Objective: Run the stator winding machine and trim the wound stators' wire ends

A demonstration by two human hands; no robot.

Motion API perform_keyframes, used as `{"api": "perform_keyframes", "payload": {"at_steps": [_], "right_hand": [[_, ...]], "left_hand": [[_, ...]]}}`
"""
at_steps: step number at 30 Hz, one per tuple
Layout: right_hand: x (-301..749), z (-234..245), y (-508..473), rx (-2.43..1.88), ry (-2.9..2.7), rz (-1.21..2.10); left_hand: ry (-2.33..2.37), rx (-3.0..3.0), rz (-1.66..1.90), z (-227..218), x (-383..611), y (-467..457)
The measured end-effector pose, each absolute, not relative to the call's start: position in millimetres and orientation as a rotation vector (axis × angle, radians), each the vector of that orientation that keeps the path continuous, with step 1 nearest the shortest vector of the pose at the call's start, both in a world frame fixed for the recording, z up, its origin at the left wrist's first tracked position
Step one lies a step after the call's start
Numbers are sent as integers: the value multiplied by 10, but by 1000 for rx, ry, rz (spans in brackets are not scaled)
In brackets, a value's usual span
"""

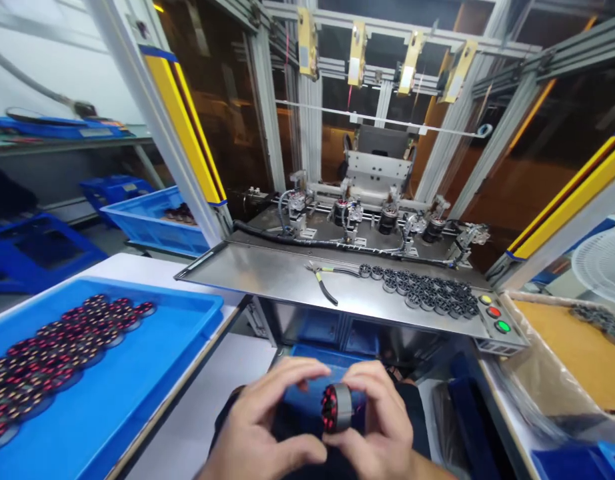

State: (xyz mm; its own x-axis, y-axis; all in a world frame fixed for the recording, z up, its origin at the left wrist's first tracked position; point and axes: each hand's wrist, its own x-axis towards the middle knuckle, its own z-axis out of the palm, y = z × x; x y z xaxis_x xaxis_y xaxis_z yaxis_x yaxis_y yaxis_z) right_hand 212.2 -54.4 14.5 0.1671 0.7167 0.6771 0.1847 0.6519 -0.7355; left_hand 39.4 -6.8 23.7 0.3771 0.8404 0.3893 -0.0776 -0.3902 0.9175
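Observation:
Between the thumb and fingers of my right hand (382, 417) is a wound motor stator (343, 408), a grey ring with red coils inside, held up on its edge over my lap. My left hand (270, 420) is open just left of it, thumb and fingers apart in a curve facing the coil side. No contact between my left fingers and the stator shows. Similar stators with red windings (82, 333) lie in rows in a blue tray (152, 373) on the left. Bare dark stator cores (427, 293) stand grouped on the metal shelf ahead.
Green-and-black handled pliers (322, 280) lie on the metal shelf (267, 270). Behind it stands a winding machine with several stations (387, 220). Yellow side guards (187, 127) flank the opening. A button panel (495, 313) and a carton with more cores (552, 333) are at right.

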Motion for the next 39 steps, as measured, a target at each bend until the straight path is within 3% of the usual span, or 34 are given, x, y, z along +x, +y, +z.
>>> {"api": "perform_keyframes", "payload": {"at_steps": [2,5,14,26,34,39], "right_hand": [[2167,147,-560,-869,-1513,181],[2186,150,-602,-910,-1595,83],[2196,285,-656,-908,-1499,602],[2188,400,-665,-1045,-1381,810],[2601,479,-695,-1154,-1456,688],[2450,748,-668,-1108,-1931,505]], "left_hand": [[651,1689,1037,278,413,-98],[661,1631,1013,309,467,-117],[654,1860,1169,219,428,-102],[546,1445,1115,202,474,-208],[572,2271,1295,387,320,-156],[463,2568,1301,465,331,-140]]}}
